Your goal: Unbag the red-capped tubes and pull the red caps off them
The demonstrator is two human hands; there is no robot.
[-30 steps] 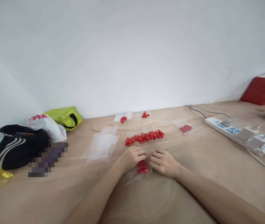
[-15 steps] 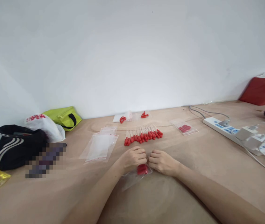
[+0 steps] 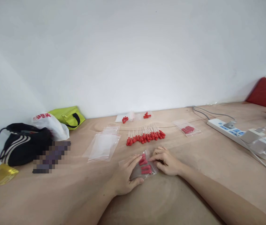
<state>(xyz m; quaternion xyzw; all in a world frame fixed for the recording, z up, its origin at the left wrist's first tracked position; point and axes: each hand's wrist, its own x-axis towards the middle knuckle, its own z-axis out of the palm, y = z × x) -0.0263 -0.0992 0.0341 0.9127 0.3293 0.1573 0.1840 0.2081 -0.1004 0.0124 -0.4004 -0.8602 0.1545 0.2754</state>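
L hand open, laid on clear bag w/ red pieces; R hand curled at bag's edge, grip unclear. Bag on tabletop, betw. hands; better press lightly, keep edge flat.

A tan tabletop, possibly wooden, bears red-ended sticks, clear bags and a power strip.

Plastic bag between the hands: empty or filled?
Not empty: slim red pieces show through the clear plastic bag.
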